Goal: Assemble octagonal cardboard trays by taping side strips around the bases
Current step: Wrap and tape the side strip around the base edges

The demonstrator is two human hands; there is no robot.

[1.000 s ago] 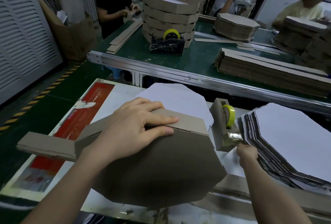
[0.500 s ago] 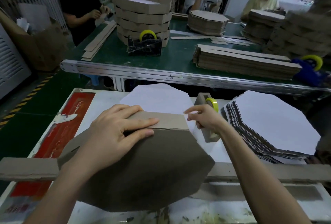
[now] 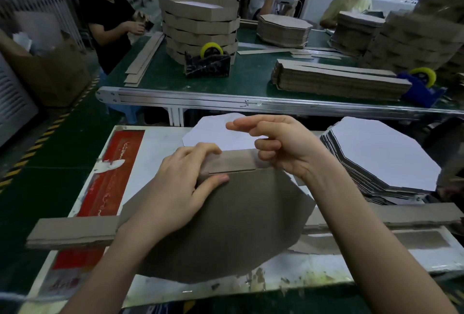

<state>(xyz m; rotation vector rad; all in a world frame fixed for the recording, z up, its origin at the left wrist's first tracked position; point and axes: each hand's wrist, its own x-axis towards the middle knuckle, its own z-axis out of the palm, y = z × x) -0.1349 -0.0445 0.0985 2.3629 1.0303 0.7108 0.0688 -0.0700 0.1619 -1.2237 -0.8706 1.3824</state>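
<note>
Brown cardboard base (image 3: 226,225), octagonal, is propped at a tilt on the white table (image 3: 155,148). Strip (image 3: 233,161) stands along its far edge. Left hand (image 3: 180,188) pinches strip to base, fingers over the top and thumb on the base face. Right hand (image 3: 283,148) is at the strip's right end, index finger out, other fingers curled; cannot tell whether it pinches anything. Stack (image 3: 384,153) of white-faced octagons lies to the right.
</note>
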